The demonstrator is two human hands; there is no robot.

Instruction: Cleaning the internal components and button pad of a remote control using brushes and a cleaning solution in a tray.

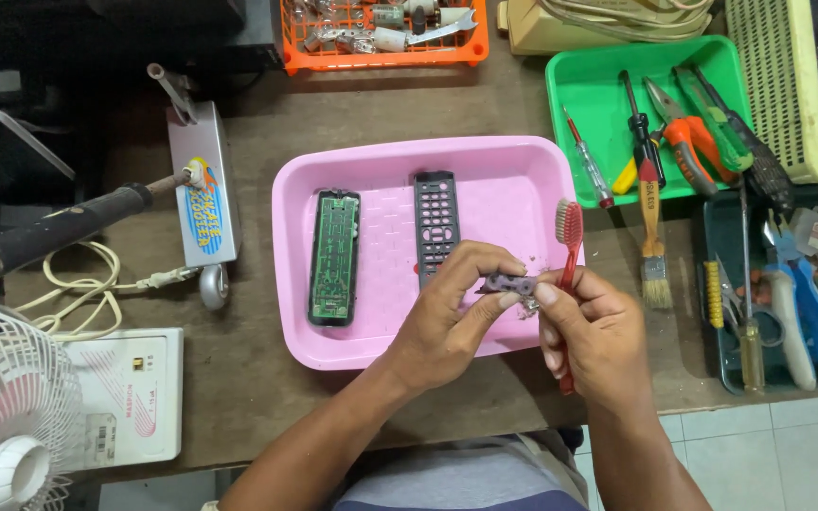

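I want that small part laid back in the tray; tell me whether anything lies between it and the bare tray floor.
Nothing visible does. The small grey part is pinched between both hands, left hand and right hand, above the pink tray. The circuit board and black keypad cover lie farther left.

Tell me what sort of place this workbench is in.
Probably a small electronics repair bench: a black-handled soldering iron rests at one side, a bare green circuit board lies in a pink plastic tray, and a green plastic tray holds screwdrivers and pliers.
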